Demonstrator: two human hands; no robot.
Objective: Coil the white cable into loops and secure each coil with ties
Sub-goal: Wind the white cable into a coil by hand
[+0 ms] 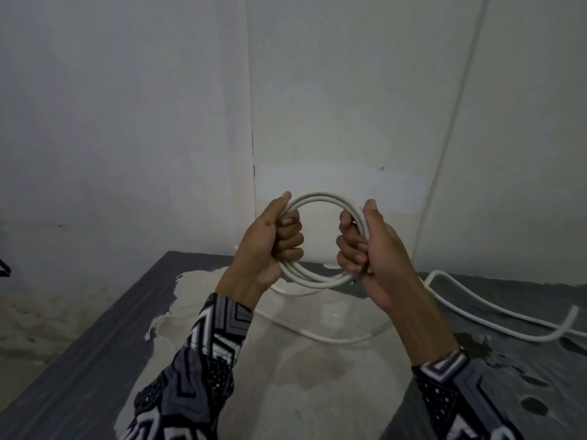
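Head view, as I watched from my station: pale grey plastered walls [127,122] met at a corner straight ahead, with a thin white conduit strip [457,115] running up the right-hand wall. Below them lay a dark grey tabletop [79,360] with a broad worn whitish patch [301,360] across its middle and a few dark blotches toward the right edge.

Loose lengths of the round white plastic cable [495,309] trailed over the table, curving off to the right and passing under the raised hands. A small tangle of white string-like ties [152,328] lay on the table's left side; I could not make out their form clearly.

Both forearms wore black, grey and white geometric-patterned sleeves [209,344]. A thin band showed at the right wrist.

Held up above the table, between the hands, was the coiled part of the cable [320,198], several loops gathered into one round ring, standing roughly upright. I noted the left hand [266,246] gripping the ring's left side, fingers curled round the bundled strands, thumb lying along the top. The right hand [374,249] gripped the ring's right side likewise, fingers wrapped through the loop, thumb up along the outer edge.
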